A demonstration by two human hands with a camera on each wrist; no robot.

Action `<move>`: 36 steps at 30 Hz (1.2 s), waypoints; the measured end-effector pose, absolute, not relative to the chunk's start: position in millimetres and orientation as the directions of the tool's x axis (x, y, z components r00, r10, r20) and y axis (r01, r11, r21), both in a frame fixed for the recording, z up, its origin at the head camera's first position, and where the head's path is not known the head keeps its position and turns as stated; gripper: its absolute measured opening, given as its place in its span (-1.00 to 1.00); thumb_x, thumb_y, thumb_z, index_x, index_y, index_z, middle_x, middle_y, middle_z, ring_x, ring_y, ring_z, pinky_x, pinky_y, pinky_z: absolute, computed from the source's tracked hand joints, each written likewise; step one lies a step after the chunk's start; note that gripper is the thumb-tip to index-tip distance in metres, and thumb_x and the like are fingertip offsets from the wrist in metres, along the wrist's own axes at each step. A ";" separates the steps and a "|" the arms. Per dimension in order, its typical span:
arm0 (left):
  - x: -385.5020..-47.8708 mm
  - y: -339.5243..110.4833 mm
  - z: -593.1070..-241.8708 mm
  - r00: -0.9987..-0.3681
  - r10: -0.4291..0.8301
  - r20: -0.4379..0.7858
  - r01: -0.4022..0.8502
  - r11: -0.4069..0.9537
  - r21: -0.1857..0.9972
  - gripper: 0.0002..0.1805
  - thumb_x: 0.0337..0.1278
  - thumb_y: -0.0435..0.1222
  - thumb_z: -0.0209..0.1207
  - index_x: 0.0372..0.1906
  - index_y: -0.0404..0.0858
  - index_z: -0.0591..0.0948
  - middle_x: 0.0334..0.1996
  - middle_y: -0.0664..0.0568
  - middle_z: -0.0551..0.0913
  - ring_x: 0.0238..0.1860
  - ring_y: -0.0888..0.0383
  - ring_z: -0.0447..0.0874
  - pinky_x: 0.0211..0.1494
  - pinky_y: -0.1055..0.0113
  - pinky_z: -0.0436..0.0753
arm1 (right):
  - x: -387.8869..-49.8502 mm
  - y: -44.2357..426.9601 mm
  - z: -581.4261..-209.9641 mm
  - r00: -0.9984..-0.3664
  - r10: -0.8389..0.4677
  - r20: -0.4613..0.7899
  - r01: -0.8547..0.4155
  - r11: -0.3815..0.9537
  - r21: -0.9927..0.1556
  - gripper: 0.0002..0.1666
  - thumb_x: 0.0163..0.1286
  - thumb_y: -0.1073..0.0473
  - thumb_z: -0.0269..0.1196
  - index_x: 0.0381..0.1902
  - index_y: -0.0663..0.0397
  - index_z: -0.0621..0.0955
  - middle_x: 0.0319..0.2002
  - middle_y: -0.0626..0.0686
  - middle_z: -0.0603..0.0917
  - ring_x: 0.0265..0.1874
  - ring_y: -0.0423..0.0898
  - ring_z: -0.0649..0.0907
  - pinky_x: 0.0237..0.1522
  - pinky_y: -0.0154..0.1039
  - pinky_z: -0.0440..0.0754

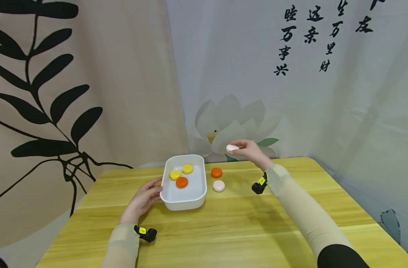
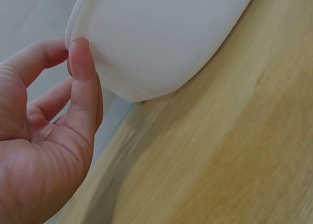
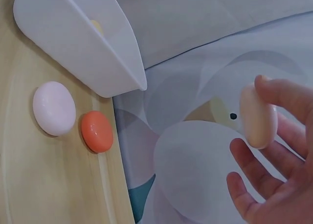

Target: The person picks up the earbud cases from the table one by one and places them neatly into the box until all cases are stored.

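Note:
A white plastic tray (image 1: 185, 204) with rounded corners stands on the table, holding two yellow discs (image 1: 187, 169) and an orange disc (image 1: 182, 182). At its left side my left hand (image 1: 145, 198) pinches the rim, which shows close up in the left wrist view, with the thumb (image 2: 82, 62) against the wall. Above the table's far edge, right of the tray, my right hand (image 1: 251, 152) holds a smooth pale pink disc (image 3: 257, 116) between thumb and fingers. Another orange disc (image 1: 216, 172) and a pale pink disc (image 1: 219, 186) lie on the table just right of the tray.
The wooden table (image 1: 224, 230) has its far edge close to a hanging cloth backdrop (image 1: 133, 74) printed with leaves, a lotus and black characters. A black wrist camera (image 1: 259, 186) is strapped to the right wrist, and another (image 1: 147, 234) to the left.

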State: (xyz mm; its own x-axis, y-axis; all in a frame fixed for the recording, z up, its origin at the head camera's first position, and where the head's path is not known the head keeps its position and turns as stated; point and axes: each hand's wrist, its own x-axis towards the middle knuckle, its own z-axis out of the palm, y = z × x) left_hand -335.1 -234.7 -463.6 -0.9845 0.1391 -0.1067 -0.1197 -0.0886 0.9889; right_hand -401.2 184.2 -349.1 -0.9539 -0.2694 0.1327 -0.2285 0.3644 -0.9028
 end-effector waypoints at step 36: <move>-336.3 -234.4 -464.7 -0.982 0.150 -0.113 -0.129 -0.108 0.986 -0.34 0.33 -0.40 0.12 0.47 -0.30 0.20 -0.02 -0.21 0.55 -0.33 0.17 0.60 -0.22 0.43 0.64 | -412.8 154.0 -355.0 -0.940 -0.303 0.153 -0.257 0.339 -0.905 -0.47 0.27 0.17 0.36 0.19 0.19 0.57 0.12 0.17 0.58 -0.02 0.06 0.57 0.10 0.02 0.51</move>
